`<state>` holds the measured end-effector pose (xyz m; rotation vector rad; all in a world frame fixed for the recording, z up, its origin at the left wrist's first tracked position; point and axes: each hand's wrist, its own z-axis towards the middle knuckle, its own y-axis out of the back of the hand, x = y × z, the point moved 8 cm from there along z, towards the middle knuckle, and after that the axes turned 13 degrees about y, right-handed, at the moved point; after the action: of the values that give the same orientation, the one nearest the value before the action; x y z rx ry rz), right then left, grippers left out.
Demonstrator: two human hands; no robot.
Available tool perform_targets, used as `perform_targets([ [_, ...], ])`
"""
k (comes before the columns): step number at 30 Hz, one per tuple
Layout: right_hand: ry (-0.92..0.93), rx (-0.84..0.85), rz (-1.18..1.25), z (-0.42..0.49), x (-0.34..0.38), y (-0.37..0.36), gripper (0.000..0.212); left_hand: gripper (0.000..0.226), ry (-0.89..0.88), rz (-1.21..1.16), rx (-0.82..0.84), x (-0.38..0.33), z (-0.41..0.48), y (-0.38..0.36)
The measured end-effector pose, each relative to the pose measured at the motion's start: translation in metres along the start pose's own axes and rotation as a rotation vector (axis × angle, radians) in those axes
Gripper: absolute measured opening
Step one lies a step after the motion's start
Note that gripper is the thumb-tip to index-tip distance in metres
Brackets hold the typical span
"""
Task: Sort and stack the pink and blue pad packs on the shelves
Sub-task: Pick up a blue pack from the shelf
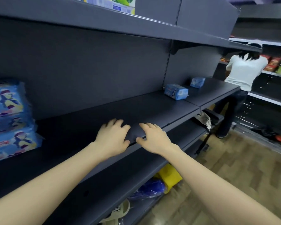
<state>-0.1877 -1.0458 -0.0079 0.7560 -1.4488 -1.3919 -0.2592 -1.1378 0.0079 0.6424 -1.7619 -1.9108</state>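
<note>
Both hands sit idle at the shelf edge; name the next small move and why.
Probably reach the right hand along the dark metal shelf to the nearer loose blue plastic pad pack. Neither it nor the left hand holds anything, and that pack lies apart from the stack of blue packs at left.

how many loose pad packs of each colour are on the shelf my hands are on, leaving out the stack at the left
blue: 2, the nearer pack and the farther pack
pink: 0
total: 2
</note>
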Motion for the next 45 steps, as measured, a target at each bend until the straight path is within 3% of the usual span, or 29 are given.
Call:
perform_targets([
  [30,-0.237,-0.032,0.074,-0.081,-0.304,0.063,0.06,0.06,-0.281,-0.066,0.011,-0.317,0.105,-0.034],
  [45,-0.271,-0.072,0.066,-0.044,-0.357,0.079,0.06,0.058,-0.338,-0.089,-0.023,-0.355,0.17,-0.024],
])
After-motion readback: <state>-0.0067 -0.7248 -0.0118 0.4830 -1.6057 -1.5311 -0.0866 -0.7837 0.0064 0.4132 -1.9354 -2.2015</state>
